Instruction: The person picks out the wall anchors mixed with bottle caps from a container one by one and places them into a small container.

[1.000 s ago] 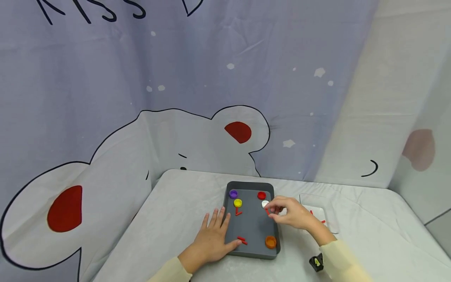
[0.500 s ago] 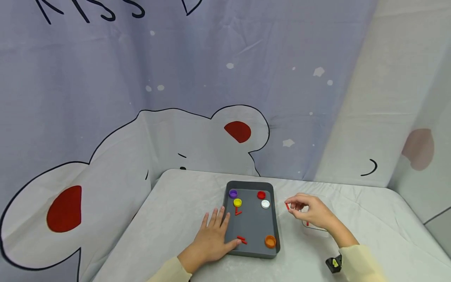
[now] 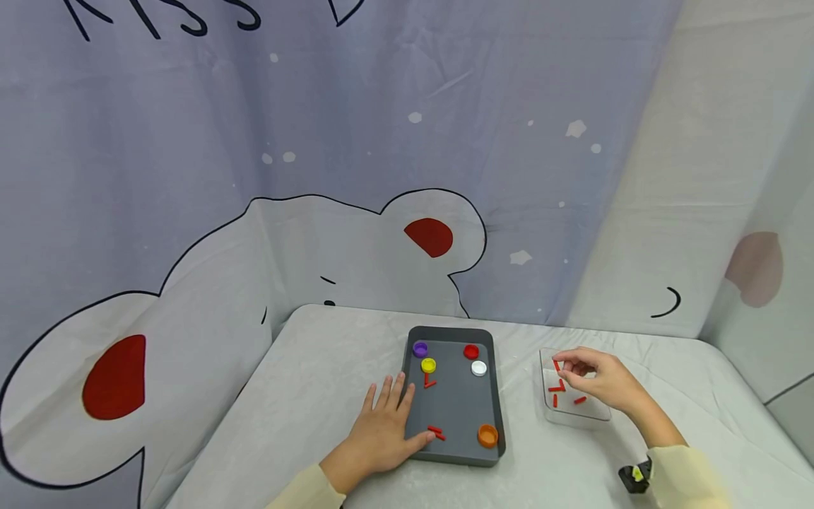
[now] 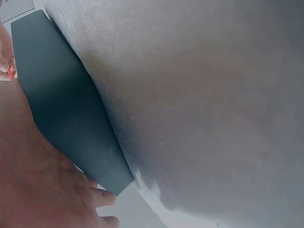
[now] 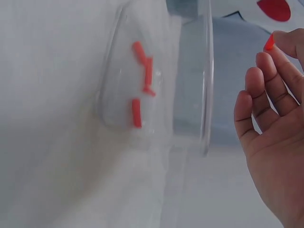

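My right hand pinches a small red stick between thumb and index finger, over the clear plastic box. Several similar red sticks lie inside that box. My left hand rests with spread, straight fingers on the left side of the grey tray; its thumb reaches over the rim beside two red sticks. Two more sticks lie below the yellow cap. The left wrist view shows the tray's outer wall beside the left hand.
In the tray's far part are a purple cap, a red cap and a white cap. An orange cap sits near its front right corner. A patterned curtain hangs behind the white-covered table.
My right hand has moved right, from beside the white cap in the tray to over the clear box, carrying the red stick. The left hand has stayed on the tray.
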`<state>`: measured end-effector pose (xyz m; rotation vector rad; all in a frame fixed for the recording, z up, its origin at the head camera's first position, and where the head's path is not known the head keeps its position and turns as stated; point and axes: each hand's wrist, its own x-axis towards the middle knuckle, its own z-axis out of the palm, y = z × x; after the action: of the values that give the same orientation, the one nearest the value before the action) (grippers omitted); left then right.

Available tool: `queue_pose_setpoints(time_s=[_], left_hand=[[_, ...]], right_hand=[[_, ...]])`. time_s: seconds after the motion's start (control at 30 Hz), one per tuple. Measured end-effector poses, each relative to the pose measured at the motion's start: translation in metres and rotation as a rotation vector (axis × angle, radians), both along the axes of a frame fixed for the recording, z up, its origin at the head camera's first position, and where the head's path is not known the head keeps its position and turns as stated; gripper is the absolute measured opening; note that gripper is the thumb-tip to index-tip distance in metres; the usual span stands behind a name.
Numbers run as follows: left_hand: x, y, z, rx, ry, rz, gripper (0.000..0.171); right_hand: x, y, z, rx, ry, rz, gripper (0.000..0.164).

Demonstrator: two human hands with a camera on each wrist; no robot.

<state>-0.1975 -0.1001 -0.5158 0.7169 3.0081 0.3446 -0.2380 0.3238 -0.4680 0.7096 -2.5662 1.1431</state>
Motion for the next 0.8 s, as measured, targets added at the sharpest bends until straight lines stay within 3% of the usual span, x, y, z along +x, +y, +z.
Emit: queue_pose_setpoints(time_s=[0.43,0.8], left_hand=[[-0.002,0.0,-0.006,-0.02,0.0,0.015,0.094],[0.0,0.0,0.001,-0.008,-0.013,0.004,0.093]], right_hand=[[-0.006,0.026,-0.002,0.045,-0.097,-0.127,0.023],[-0.015,0.034,-0.004,0.081,-0.159,-0.18,0.027]])
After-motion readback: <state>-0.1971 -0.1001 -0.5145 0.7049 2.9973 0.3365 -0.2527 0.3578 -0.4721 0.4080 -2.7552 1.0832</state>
